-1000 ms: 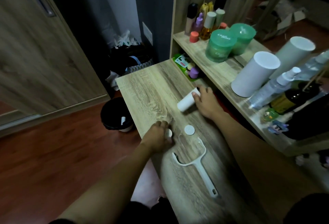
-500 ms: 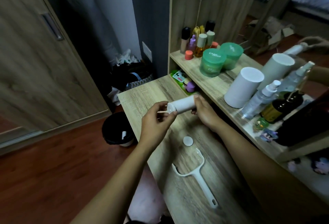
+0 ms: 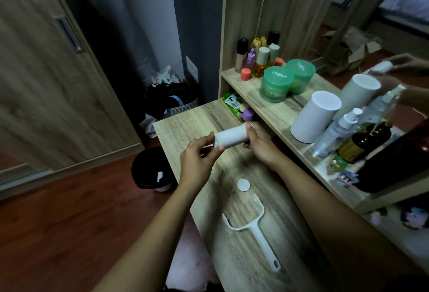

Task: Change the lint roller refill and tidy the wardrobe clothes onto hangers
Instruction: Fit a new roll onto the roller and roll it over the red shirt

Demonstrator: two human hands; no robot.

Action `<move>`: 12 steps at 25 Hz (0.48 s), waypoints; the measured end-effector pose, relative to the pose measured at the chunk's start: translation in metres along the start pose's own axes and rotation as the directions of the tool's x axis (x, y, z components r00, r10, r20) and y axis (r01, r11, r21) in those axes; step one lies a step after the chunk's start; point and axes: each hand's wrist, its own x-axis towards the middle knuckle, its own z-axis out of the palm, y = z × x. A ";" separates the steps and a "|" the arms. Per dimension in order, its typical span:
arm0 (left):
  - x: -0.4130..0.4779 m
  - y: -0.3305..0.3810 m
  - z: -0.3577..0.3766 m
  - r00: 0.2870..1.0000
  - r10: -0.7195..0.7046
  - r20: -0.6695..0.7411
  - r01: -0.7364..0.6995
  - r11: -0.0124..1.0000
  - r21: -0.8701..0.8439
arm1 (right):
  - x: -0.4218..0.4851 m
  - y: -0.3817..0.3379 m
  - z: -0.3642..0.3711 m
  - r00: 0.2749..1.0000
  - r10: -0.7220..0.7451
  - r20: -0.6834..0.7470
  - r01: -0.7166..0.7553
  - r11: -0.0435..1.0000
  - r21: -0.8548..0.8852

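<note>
The white cylindrical lint roller refill [image 3: 231, 138] is held above the table [image 3: 185, 122] with its long axis running hand to hand, right hand [image 3: 260, 145] closed around one end, left hand [image 3: 197, 159] pinching the other, while the white plastic forked roller handle [image 3: 253, 231] lies nearer the table's near edge.

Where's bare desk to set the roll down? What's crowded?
Free: the desk's far-left corner, beyond the left hand, and the strip between the white cap and the shelf edge. Nearer, the roller handle takes the middle. Crowded: the shelf, packed with green jars, bottles and the white cylinder.
</note>
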 end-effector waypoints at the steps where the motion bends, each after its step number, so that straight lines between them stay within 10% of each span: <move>1: -0.001 -0.001 -0.001 1.000 0.015 -0.007 -0.015 1.000 0.000 | 0.000 -0.002 0.001 1.000 -0.001 0.010 0.001 1.000 0.017; 12: -0.018 -0.014 0.001 0.990 0.100 -0.101 -0.094 0.994 0.064 | -0.002 -0.002 0.016 0.994 0.041 0.105 -0.046 0.998 0.041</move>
